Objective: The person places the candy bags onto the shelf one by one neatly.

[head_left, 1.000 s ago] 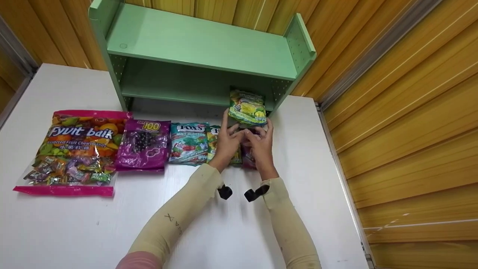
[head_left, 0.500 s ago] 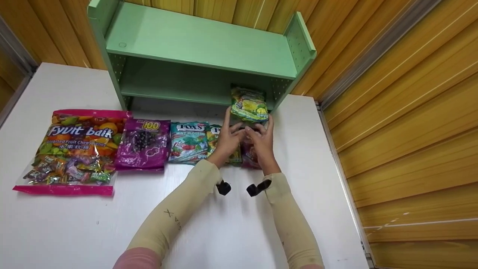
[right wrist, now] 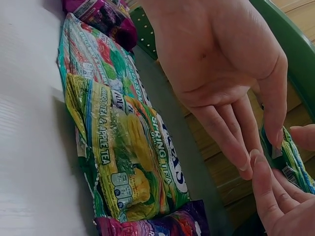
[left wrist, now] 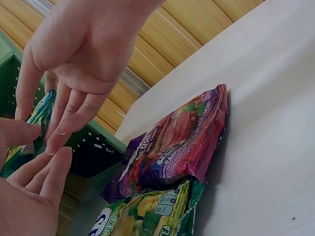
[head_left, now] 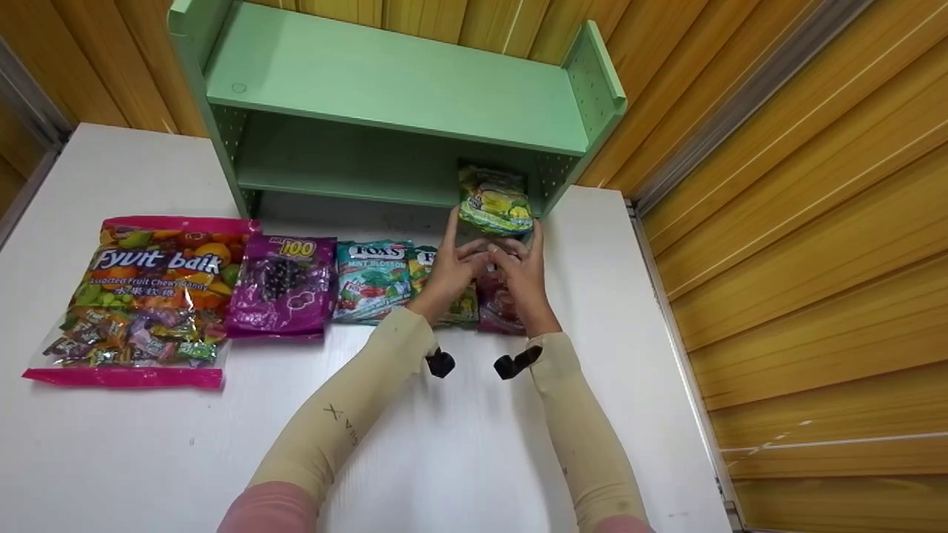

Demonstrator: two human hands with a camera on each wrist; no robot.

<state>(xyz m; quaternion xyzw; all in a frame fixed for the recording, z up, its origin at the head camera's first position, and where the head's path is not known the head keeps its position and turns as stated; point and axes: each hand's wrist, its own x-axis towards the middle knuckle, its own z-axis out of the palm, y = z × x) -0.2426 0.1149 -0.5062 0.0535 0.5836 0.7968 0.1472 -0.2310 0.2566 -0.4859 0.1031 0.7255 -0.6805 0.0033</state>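
Both hands hold a small yellow-green candy bag (head_left: 495, 203) at the right end of the green shelf unit's lower shelf (head_left: 333, 185). My left hand (head_left: 446, 277) is at the bag's lower left side, my right hand (head_left: 526, 289) at its lower right. The outermost finger of each hand reaches up along a side edge, while other digits meet just below the bag. In the left wrist view the green bag (left wrist: 42, 115) shows between the digits of the right hand (left wrist: 86, 54). Below the hands lies a dark red berry candy bag (left wrist: 172, 142), partly covered in the head view.
On the white table (head_left: 415, 444) a row of candy bags runs left: a yellow spring tea bag (right wrist: 133, 152), a teal mint bag (head_left: 374, 285), a purple bag (head_left: 285, 289) and a large assorted fruit bag (head_left: 155, 296). The shelf's right side panel (head_left: 552, 178) stands beside the held bag.
Both hands have moved slightly forward, carrying the yellow-green candy bag a little further into the lower shelf. The row of bags on the table keeps its place.
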